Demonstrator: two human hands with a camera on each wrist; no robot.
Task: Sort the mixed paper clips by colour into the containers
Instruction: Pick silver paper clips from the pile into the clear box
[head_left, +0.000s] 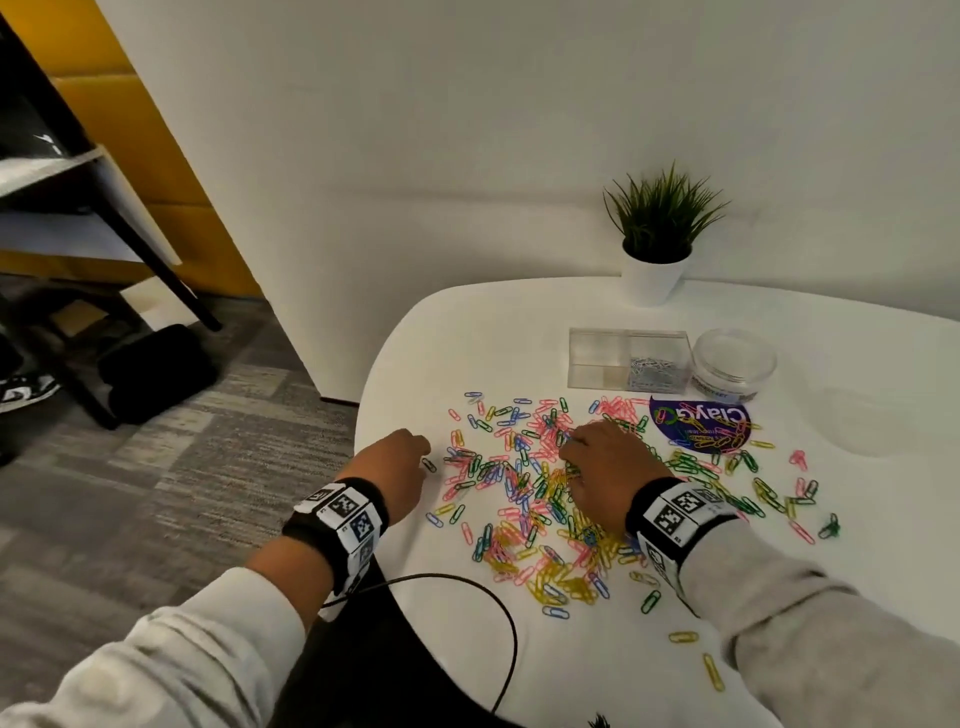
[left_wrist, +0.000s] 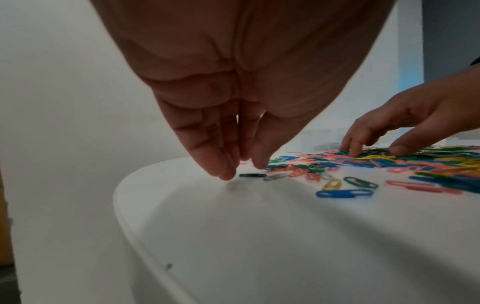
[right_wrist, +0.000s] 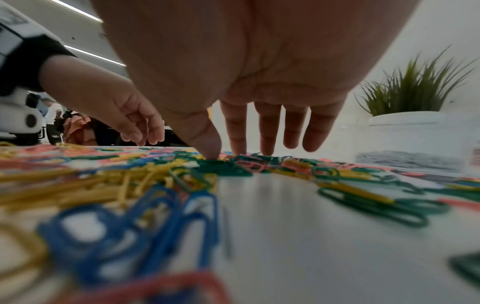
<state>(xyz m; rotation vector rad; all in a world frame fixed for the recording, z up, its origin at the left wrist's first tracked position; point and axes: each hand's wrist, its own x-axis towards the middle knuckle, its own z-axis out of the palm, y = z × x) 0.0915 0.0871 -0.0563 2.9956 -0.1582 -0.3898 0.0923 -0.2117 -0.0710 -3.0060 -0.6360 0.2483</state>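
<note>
A mixed heap of coloured paper clips (head_left: 540, 493) in pink, green, blue and yellow is spread over the white table (head_left: 597, 670). My right hand (head_left: 576, 457) lies over the middle of the heap with its fingers spread. Its thumb and first fingers (right_wrist: 213, 152) press down on green clips (right_wrist: 223, 166). My left hand (head_left: 422, 449) hovers at the heap's left edge. Its fingers (left_wrist: 228, 166) are bunched and point down, just above the bare table beside a dark green clip (left_wrist: 252, 175). Nothing shows between them. A clear divided box (head_left: 597, 358) holds silver clips (head_left: 652, 371). A round clear tub (head_left: 735, 364) stands beside it.
A purple round lid (head_left: 698, 423) lies under clips near the tub. A potted plant (head_left: 657, 244) stands at the table's back edge. The table's rounded left edge (left_wrist: 124, 226) is close to my left hand. A black cable (head_left: 488, 587) loops over the near edge.
</note>
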